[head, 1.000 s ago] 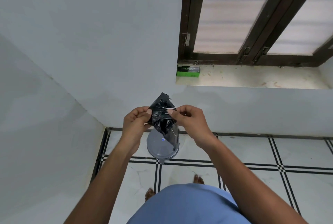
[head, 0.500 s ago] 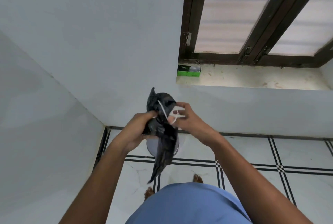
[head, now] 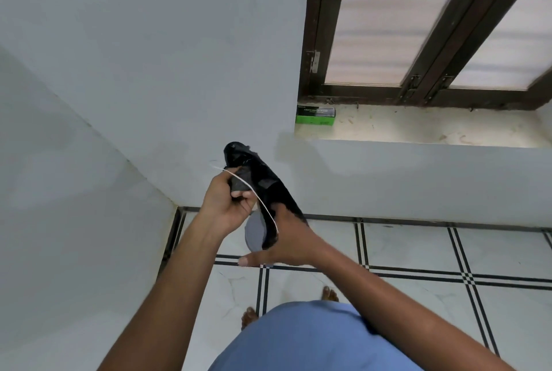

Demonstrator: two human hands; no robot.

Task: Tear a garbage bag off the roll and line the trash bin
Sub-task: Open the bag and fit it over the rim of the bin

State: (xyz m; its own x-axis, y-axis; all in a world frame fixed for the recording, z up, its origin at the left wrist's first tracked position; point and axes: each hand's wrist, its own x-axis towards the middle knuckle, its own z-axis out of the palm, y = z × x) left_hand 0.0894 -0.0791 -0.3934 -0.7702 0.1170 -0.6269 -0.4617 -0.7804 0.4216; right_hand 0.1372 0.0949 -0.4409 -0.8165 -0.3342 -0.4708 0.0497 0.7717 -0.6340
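Note:
A black garbage bag [head: 263,179] is stretched between my two hands at chest height, with a thin white drawstring [head: 257,197] running along it. My left hand [head: 227,200] grips the bunched upper end. My right hand [head: 286,239] holds the lower end, thumb sticking out to the left. Below them the grey trash bin [head: 254,233] stands on the floor by the wall, mostly hidden by my hands and the bag.
A green box [head: 315,115] lies on the window sill [head: 418,128] at the left end, under a dark-framed window. White walls meet in a corner on the left. The floor has white tiles with black lines; my bare feet [head: 249,315] show below.
The bag has been pulled out longer, my right hand sliding down and right along it. My left hand stays at the upper end. The white drawstring now hangs loose along the bag.

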